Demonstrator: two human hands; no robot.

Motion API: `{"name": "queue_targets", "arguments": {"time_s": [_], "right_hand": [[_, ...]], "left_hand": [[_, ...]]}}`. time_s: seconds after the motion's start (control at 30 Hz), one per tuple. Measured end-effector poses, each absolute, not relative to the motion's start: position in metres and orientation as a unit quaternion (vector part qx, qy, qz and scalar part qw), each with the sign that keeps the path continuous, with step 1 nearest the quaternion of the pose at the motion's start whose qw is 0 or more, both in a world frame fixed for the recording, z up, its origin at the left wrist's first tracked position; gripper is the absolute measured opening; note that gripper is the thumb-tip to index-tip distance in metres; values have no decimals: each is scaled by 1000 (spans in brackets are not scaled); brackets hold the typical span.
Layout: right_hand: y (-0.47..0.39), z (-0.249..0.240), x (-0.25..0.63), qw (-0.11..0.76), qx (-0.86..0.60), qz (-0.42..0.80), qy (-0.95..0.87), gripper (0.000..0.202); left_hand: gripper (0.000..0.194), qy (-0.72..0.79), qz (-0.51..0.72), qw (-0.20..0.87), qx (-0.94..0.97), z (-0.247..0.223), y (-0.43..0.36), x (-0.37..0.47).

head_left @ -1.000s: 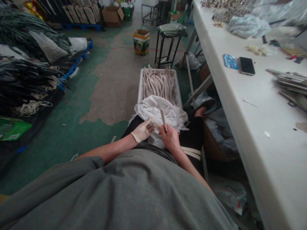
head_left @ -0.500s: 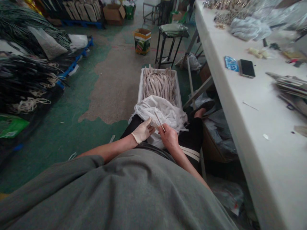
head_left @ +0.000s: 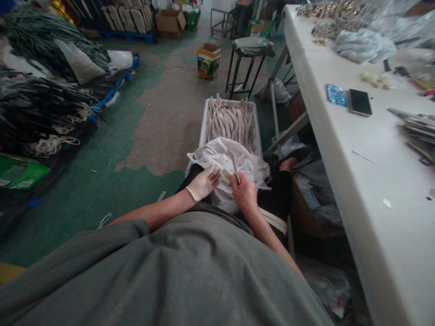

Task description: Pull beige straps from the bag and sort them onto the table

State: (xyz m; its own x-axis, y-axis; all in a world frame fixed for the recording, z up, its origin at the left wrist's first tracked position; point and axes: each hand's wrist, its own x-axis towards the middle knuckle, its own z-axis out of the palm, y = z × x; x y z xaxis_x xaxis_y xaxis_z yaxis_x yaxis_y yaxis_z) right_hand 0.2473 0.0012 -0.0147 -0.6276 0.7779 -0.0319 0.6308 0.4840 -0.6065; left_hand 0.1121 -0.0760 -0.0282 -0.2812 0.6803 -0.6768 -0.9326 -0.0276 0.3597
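My left hand (head_left: 204, 183) wears a pale glove with the fingertips uncovered. Its fingers are stretched out with the thumb raised, just left of a strap end and seemingly apart from it. My bare right hand (head_left: 244, 192) is closed on a narrow light-grey strap (head_left: 235, 164), one part of which sticks up above the fist. Beneath both hands a crumpled white plastic bag (head_left: 220, 149) lies over my lap. Beyond it stands a white crate (head_left: 205, 120) filled with similar straps (head_left: 229, 117), its near end covered by the bag.
Along my right runs a white table (head_left: 343, 158) bearing a phone (head_left: 360, 102), a blue packet (head_left: 336, 95) and metal fittings (head_left: 343, 22). A black-legged stool (head_left: 249, 68) and an open carton (head_left: 208, 61) stand ahead. Bundled dark cords (head_left: 44, 113) lie on pallets at left.
The gap between my hands has widened slightly, with my left fingers drawn off the strap end. The strap in my right hand now stands more upright. The whole view has shifted a little.
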Motion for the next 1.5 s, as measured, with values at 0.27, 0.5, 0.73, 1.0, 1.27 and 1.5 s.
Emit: {"name": "queue_targets", "arguments": {"time_s": [0.27, 0.5, 0.73, 1.0, 1.27, 1.5], "right_hand": [[-4, -11, 244, 87, -390, 280, -873, 28], [-1, -13, 243, 98, -386, 310, -863, 29], [3, -14, 248, 150, -405, 303, -850, 28], [-3, -13, 245, 95, -384, 292, -871, 29], [5, -4, 230, 30, -371, 320, -871, 24], [19, 4, 243, 30, -307, 452, -837, 43]], "left_hand": [[13, 397, 694, 586, -130, -29, -74, 121], [17, 390, 693, 588, -150, -29, -76, 118], [8, 379, 707, 577, -150, -27, -77, 115], [11, 394, 702, 578, -130, -35, -77, 119], [14, 414, 696, 571, -132, -40, -84, 116], [12, 401, 725, 532, -178, -33, -92, 93]]}}
